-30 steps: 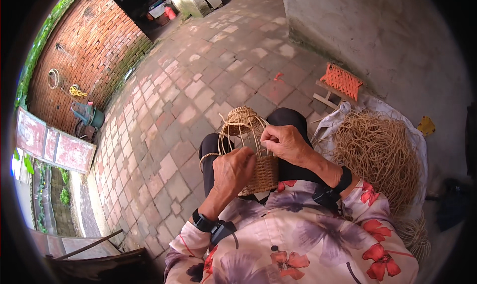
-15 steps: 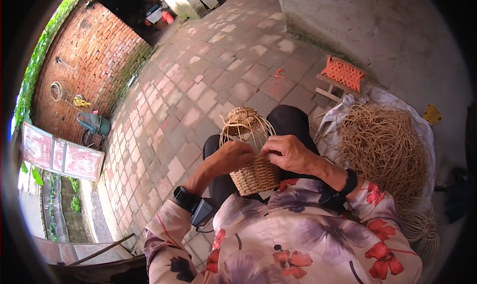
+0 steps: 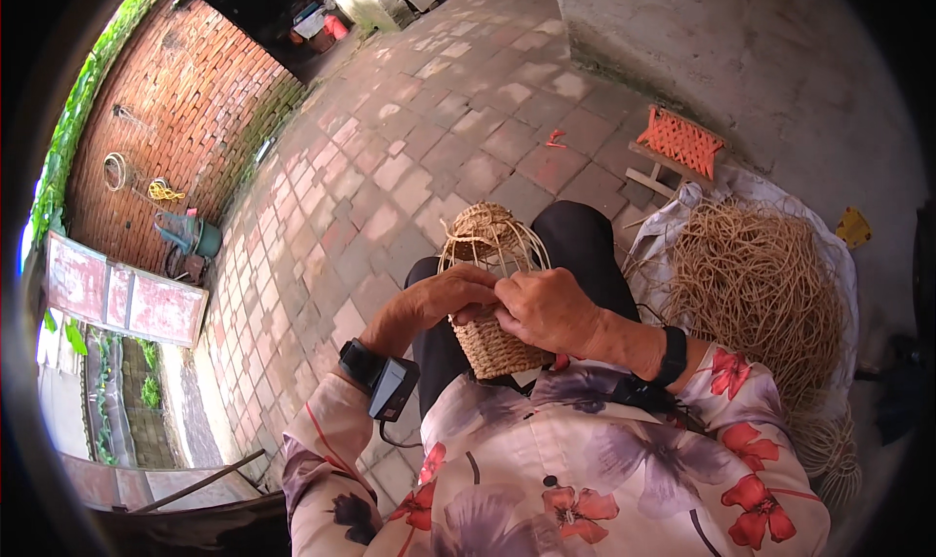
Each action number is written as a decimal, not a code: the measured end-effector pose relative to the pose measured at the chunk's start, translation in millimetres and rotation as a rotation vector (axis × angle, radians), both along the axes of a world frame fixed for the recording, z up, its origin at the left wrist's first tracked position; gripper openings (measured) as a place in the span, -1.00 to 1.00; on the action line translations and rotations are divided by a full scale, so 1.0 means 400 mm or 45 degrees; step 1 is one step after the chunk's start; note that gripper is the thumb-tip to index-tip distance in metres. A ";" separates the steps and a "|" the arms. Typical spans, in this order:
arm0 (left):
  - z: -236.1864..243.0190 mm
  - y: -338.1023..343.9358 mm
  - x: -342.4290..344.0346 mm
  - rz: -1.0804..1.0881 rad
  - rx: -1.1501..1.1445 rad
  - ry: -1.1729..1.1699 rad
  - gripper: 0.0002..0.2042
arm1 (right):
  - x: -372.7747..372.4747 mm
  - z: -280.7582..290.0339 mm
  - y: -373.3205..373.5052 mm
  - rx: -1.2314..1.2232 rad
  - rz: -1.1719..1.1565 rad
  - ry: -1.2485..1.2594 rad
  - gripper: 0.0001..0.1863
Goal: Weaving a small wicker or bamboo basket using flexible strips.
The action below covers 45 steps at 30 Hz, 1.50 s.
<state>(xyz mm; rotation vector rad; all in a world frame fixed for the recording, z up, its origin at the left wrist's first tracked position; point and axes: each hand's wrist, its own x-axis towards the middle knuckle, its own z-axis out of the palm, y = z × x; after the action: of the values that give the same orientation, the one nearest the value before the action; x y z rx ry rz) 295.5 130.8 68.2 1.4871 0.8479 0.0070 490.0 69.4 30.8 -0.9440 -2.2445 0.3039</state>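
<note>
A half-woven wicker basket [image 3: 500, 354] rests in my lap between my knees. Its lower wall is tightly braided, bare stakes rise above that, and a round woven part [image 3: 485, 228] sits at the far end. Over the open stakes, my left hand [image 3: 450, 296] is closed at the basket's left side, fingers curled around the edge of the weave. My right hand [image 3: 551, 308] is closed in a pinch right beside it, the two hands touching. Whatever strand the right fingertips hold is hidden behind the knuckles.
On my right a large tangle of tan cords [image 3: 756, 289] lies on a white sheet [image 3: 846, 308]. Behind it stands a small stool [image 3: 680, 145] with an orange woven seat. Orange scraps [image 3: 556, 139] lie on the paving. A brick wall [image 3: 180, 118] is at far left.
My right hand has moved left across the basket and now meets my left hand. The right fingers have turned inward, covering more of the weave.
</note>
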 end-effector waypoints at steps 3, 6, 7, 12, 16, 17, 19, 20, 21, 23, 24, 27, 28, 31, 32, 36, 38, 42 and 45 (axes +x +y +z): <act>-0.006 -0.004 -0.009 -0.087 0.150 -0.081 -0.78 | -0.013 0.005 -0.010 0.050 -0.039 -0.152 -0.84; -0.005 -0.020 -0.012 -0.118 0.324 -0.186 -0.77 | -0.018 0.008 -0.007 0.175 0.002 -0.210 -0.86; -0.002 -0.026 -0.009 -0.117 0.325 -0.190 -0.77 | -0.017 0.004 -0.005 0.260 0.033 -0.185 -0.86; -0.020 -0.059 -0.018 0.217 0.012 0.097 -0.82 | -0.029 -0.028 0.004 0.081 0.122 0.158 -0.89; -0.010 -0.085 -0.024 0.228 0.051 0.118 -0.82 | -0.021 -0.018 0.013 -0.395 0.153 0.406 -0.90; 0.000 -0.087 -0.024 0.256 0.043 0.110 -0.82 | 0.006 0.004 0.031 -0.693 0.163 0.575 -0.88; 0.000 -0.094 -0.023 0.304 0.050 0.120 -0.81 | 0.061 0.002 0.059 -0.715 0.077 0.606 -0.89; -0.001 -0.097 -0.024 0.309 0.049 0.118 -0.81 | 0.077 0.006 0.060 -0.707 0.036 0.595 -0.90; 0.001 -0.099 -0.024 0.309 0.047 0.106 -0.81 | 0.082 0.001 0.056 -0.709 0.039 0.593 -0.90; 0.005 -0.100 -0.022 0.305 0.047 0.092 -0.80 | 0.087 -0.012 0.044 -0.601 0.141 0.513 -0.89; 0.008 -0.102 -0.021 0.305 0.059 0.106 -0.80 | 0.085 -0.012 0.040 -0.601 0.140 0.513 -0.89; 0.005 -0.103 -0.023 0.295 0.073 0.096 -0.79 | 0.066 -0.013 0.029 -0.478 0.228 0.398 -0.87; 0.004 -0.103 -0.025 0.288 0.074 0.071 -0.78 | 0.059 -0.019 0.024 -0.445 0.224 0.353 -0.87; 0.016 -0.098 -0.029 0.249 0.100 0.044 -0.75 | 0.043 -0.027 0.020 -0.408 0.212 0.285 -0.88; 0.022 -0.108 -0.023 0.245 0.097 0.046 -0.75 | 0.043 -0.029 0.022 -0.410 0.208 0.289 -0.88; 0.022 -0.169 -0.019 0.367 0.438 0.145 -0.81 | 0.043 -0.025 0.026 -0.473 0.206 0.343 -0.89; 0.008 -0.182 -0.022 0.377 0.590 0.147 -0.83 | 0.042 -0.025 0.026 -0.470 0.212 0.339 -0.88; 0.001 -0.188 -0.009 0.437 0.722 0.097 -0.87 | 0.047 -0.031 0.024 -0.464 0.211 0.333 -0.88; -0.010 -0.189 -0.014 0.430 0.730 0.096 -0.88 | 0.051 -0.031 0.021 -0.465 0.213 0.336 -0.88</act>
<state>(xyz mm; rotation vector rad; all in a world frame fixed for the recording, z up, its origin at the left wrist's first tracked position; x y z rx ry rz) 289.9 55.1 64.4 1.8602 1.2167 0.4829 510.5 77.7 18.6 -0.8386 -2.0609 0.8851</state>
